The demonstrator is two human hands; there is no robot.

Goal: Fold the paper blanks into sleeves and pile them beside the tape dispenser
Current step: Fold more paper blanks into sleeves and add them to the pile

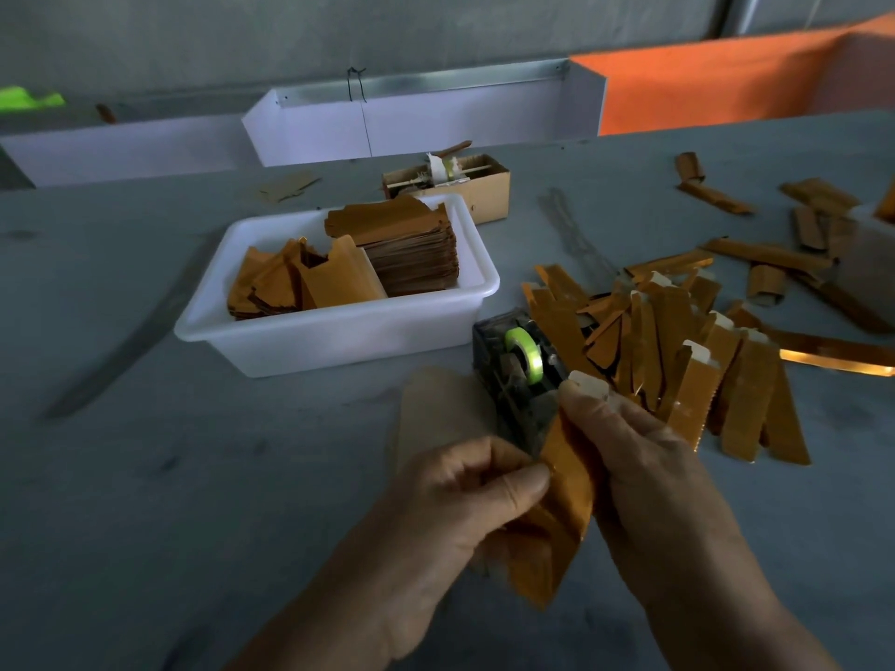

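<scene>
Orange paper blank (564, 481) sits in both our hands, near the tape dispenser (520, 375). Our left hand (455, 506) pinches its left edge. Our right hand (644, 467) curls round its right side.

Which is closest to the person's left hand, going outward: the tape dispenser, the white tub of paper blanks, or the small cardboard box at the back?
From the left hand:
1. Tape dispenser, just above the hand, slightly to the right.
2. White tub, further up the table and to the left.
3. Cardboard box, behind the tub, near the white partition.
</scene>
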